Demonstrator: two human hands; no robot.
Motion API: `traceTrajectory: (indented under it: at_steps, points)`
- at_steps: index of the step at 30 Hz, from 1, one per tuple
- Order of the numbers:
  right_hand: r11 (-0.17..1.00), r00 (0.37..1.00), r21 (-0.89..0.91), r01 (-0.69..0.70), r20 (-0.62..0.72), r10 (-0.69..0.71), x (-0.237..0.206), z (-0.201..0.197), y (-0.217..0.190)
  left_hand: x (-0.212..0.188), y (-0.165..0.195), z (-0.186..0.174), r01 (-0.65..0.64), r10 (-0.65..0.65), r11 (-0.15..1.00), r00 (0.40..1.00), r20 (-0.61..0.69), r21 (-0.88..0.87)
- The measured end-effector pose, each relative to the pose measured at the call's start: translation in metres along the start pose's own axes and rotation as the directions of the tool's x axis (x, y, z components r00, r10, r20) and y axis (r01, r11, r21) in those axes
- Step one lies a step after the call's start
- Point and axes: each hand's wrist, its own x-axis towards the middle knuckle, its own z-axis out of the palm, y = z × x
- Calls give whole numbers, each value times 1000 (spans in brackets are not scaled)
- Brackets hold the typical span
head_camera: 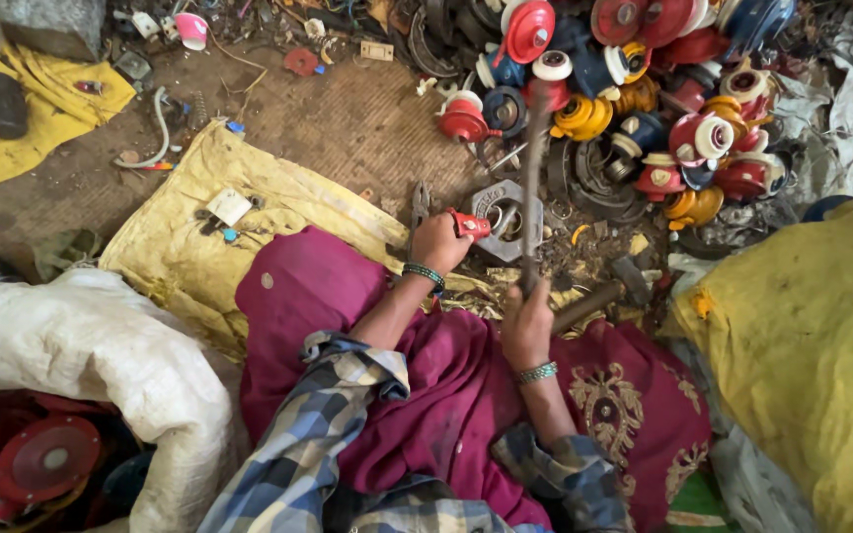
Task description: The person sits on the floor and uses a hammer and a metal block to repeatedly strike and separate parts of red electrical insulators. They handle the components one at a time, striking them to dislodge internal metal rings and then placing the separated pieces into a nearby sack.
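My left hand (436,242) grips a small red part (470,226) and holds it against a grey hexagonal metal block (507,219) on the ground. My right hand (527,326) is closed around the handle of a long hammer (533,188) that is raised upright and blurred, its head near the pile behind. Both wrists carry green beaded bangles. A maroon cloth (348,296) covers my lap under checked sleeves.
A heap of red, yellow and blue round parts (644,99) lies beyond the block. Pliers (420,205) lie left of it. Yellow sacks (199,227) (812,336) flank me, a white sack (101,345) sits at left above red discs (46,459).
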Motion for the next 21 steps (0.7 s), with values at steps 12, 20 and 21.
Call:
traceTrajectory:
  at_steps: [12,20,21]
  points:
    - [991,991,-43,-126,29,127,3,14,49,10,2,-15,237,-195,954,956,220,-184]
    - [988,984,-30,-153,87,155,6,25,53,4,6,-10,-112,87,984,981,-174,-139]
    - [991,988,-21,-136,78,137,5,26,53,2,7,-11,-138,109,980,975,-194,-141]
